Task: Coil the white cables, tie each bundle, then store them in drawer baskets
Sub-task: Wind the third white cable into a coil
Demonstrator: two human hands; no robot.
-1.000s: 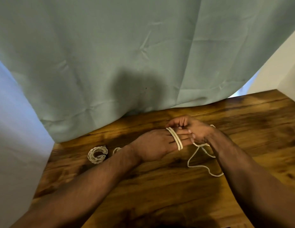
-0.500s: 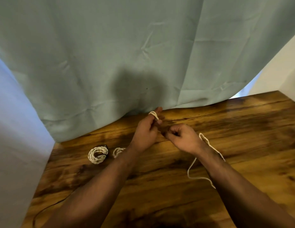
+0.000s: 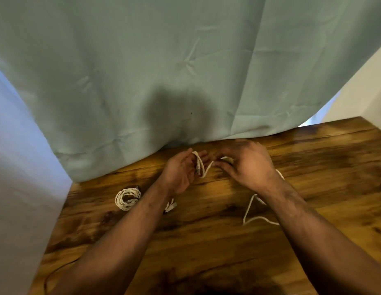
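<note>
Well, the left hand (image 3: 181,171) is up off the wooden table (image 3: 206,241), palm turned to the right, w/ fingers (image 3: 201,156) mostly straight, only a bit bent. The white cable (image 3: 199,167) loops over those fingers and hangs down just under them, w/ a short end dangling by the palm. The right hand (image 3: 249,165) is just beside the left fingertips. Its fingers (image 3: 222,165) are curled in and pinch the cable approx. where it leaves the loop; it's blurry there. The rest of the cable runs under the right wrist and lies loose on the table. Well left of the left fingers, past the wrist, a coiled bundle (image 3: 127,198) sits on the table. A 2nd bundle (image 3: 170,206) peeks out from under the left forearm. Behind the fingertips hangs a green curtain (image 3: 142,71).
</note>
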